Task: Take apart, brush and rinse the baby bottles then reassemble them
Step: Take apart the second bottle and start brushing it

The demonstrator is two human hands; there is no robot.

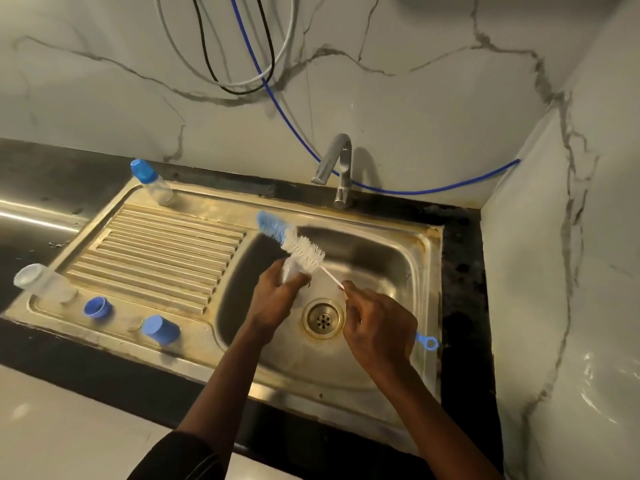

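My dark sleeve [180, 455] and both forearms reach up from the bottom of the frame, so the work happens over the sink basin [381, 258] and any drips fall toward the drain [323, 318].

My left hand [277, 296], at the centre, curls its fingers round a small clear piece [292, 271]. It is too blurred for me to say which bottle part it is. I hold it low above the basin with its opening turned toward the brush.

My right hand [377, 334], just right of the drain, pinches the thin stem of the brush [301, 249] near its bristles, which seems to give finer control. The blue loop end [427, 342] pokes out past my palm. The white bristles touch the clear piece, while the blue tip points to the upper left.

On the sink's flat rim at lower left sit the parts already taken off: an open bottle [41, 280], a blue ring [98, 307] and a blue cap [162, 329]. They lie well away from the basin and the scrubbing. A capped bottle [152, 183] stands at the drainboard's upper left corner, apparently not yet taken apart. The faucet [337, 168] shows no water running, so I judge this to be brushing, with rinsing to come.
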